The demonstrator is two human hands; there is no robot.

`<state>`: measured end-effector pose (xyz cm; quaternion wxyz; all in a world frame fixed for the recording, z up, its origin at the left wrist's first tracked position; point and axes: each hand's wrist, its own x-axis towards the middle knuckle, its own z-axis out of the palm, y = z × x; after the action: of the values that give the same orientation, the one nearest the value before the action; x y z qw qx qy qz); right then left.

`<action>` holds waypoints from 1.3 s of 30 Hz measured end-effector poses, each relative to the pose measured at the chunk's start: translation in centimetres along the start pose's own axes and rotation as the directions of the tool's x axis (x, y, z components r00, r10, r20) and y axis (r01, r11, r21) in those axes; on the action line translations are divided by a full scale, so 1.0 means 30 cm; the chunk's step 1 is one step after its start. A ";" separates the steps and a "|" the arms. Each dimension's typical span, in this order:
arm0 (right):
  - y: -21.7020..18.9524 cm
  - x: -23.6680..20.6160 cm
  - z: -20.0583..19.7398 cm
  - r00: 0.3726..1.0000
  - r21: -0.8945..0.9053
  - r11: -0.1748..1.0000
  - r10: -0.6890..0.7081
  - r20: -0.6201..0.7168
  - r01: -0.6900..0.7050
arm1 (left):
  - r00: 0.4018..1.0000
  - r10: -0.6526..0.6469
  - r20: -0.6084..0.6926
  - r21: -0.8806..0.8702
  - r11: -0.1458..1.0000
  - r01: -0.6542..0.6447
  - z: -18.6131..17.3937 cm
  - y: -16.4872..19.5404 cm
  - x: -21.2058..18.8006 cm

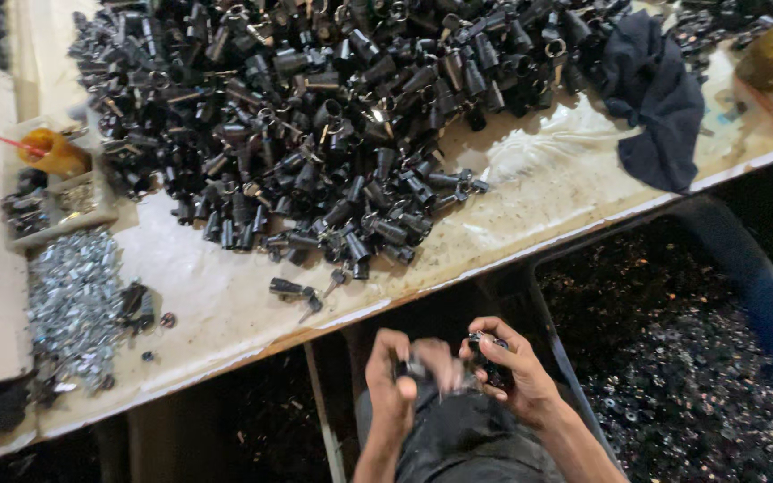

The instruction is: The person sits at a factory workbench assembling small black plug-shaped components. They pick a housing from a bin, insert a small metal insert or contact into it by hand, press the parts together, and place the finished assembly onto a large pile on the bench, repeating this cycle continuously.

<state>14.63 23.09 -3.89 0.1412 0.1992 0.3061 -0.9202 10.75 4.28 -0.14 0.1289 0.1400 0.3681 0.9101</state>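
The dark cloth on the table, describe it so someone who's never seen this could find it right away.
Start at the long pale table heaped with small black parts. Follow the heap to its right end, near the table's front edge. There lies the dark cloth, soft, crumpled and matte, unlike the hard shiny pieces beside it.

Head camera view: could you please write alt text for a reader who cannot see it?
A person's left hand and right hand hold small black parts together above their lap, below the edge of a worktable. On the table lie a large heap of black cylindrical parts, a pile of small silver metal pieces and a dark cloth.
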 end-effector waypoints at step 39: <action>0.130 -0.032 0.168 0.889 -0.858 0.359 -0.405 0.211 0.367 | 0.975 -0.023 -0.222 0.814 0.546 0.198 -0.109 -0.064 -0.215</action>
<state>15.56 17.08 -1.75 -0.0023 0.0366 0.7757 -0.6300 15.83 1.36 -4.79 0.0699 0.0755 0.7724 0.6268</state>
